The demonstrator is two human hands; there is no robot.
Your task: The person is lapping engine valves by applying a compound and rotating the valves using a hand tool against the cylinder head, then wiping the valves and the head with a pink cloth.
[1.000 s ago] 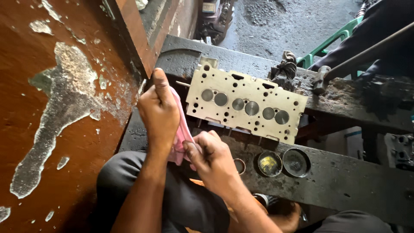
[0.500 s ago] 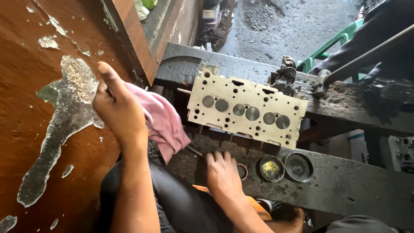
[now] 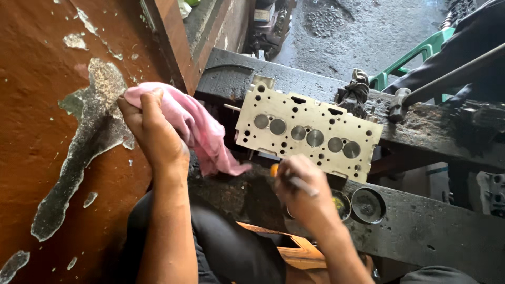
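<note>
My left hand point(image 3: 155, 134) is closed on a pink rag point(image 3: 197, 129), raised at the left against a brown wall with peeling paint point(image 3: 47, 131). The rag hangs down toward the bench. My right hand point(image 3: 302, 192) grips a thin tool with an orange handle and a metal shaft point(image 3: 294, 181), just below the front edge of a pale metal cylinder head point(image 3: 310, 134). The head stands tilted on a black greasy workbench point(image 3: 421, 231), its face showing several round valves and many small holes.
Two round tins point(image 3: 367, 205) sit on the bench to the right of my right hand. A hammer point(image 3: 400, 102) lies on the bench behind the head. A green frame point(image 3: 415, 55) and wet concrete floor point(image 3: 342, 31) lie beyond. My dark trousers point(image 3: 231, 247) are below.
My left hand has lifted the pink rag away from the cylinder head, up and left toward the wall. My right hand has dropped slightly and now holds the thin tool below the head.
</note>
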